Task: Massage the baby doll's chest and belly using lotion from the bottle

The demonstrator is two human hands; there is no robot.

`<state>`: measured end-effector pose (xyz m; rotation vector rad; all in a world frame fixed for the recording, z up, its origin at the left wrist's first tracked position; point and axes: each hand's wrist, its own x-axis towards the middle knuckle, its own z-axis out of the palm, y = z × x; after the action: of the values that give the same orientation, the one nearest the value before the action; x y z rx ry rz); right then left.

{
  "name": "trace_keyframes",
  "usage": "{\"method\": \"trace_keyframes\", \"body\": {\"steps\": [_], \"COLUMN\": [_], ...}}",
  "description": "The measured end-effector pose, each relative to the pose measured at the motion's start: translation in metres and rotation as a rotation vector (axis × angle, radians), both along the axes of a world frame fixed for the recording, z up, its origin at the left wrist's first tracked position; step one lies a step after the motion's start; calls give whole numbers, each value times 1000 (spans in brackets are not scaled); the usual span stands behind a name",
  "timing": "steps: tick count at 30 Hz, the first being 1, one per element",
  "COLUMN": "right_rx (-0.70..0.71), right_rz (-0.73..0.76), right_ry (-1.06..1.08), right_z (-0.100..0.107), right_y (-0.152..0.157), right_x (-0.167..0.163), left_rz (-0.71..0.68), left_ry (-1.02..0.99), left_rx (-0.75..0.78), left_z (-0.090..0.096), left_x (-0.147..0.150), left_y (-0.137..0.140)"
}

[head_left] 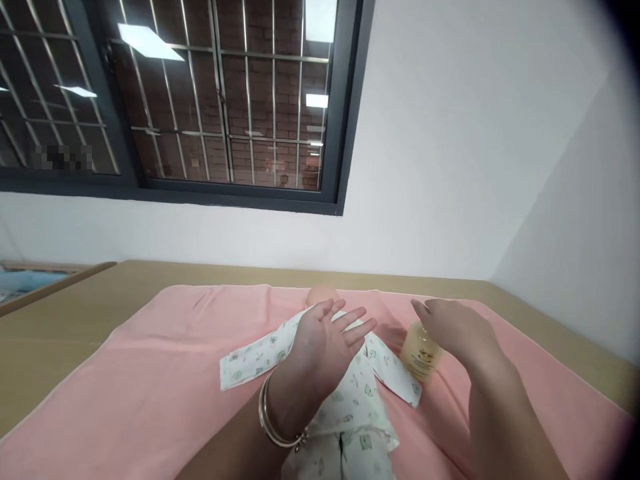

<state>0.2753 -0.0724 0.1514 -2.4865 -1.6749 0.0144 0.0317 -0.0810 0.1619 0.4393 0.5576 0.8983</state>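
Note:
My left hand [327,343] is open with its palm up and fingers spread, above a figure that looks like a baby doll [323,294]. Only the rounded top of the doll's head shows past my fingers. White clothes [357,393] with a green print lie over its body, sleeves stretched out to both sides. At the right, my right hand [457,330] bends over the top of a pale yellow bottle [421,352] with dark print on its label. Its thumb side points left; the other fingers and the bottle's top are mostly hidden. The bottle stands beside the right-hand sleeve.
A pink cloth [200,347] covers most of the wooden tabletop [65,340], with folds near the bottle. Behind it rise a white wall [425,167] and a dark-framed window [235,193] with metal bars. Something blue [30,280] lies beyond the raised left edge.

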Motion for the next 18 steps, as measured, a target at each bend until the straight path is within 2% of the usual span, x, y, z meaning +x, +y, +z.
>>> {"method": "trace_keyframes", "body": {"steps": [3,5,7,9,12,14,18], "right_rx": [29,104,237,371,488,547,677], "right_rz": [34,123,310,574,899,977,1003], "right_ry": [23,42,58,84,84,80,137], "right_z": [-3,-2,-1,-3,-16,-27,-35], "right_y": [-10,-21,-33,-42,-47,-47,-56], "right_x": [-10,-23,-43,-67,-104,-124,-141], "left_rz": [7,12,10,6,-31,-87,-180], "left_ry": [-1,2,6,-12,-79,-112,-120], "left_rx": [32,42,36,40,90,113,147], "left_z": [0,0,1,3,8,13,22], "left_x": [-4,-4,-3,-2,-2,-8,-18], "left_y": [-3,-4,-6,-8,-12,-15,-22]}}
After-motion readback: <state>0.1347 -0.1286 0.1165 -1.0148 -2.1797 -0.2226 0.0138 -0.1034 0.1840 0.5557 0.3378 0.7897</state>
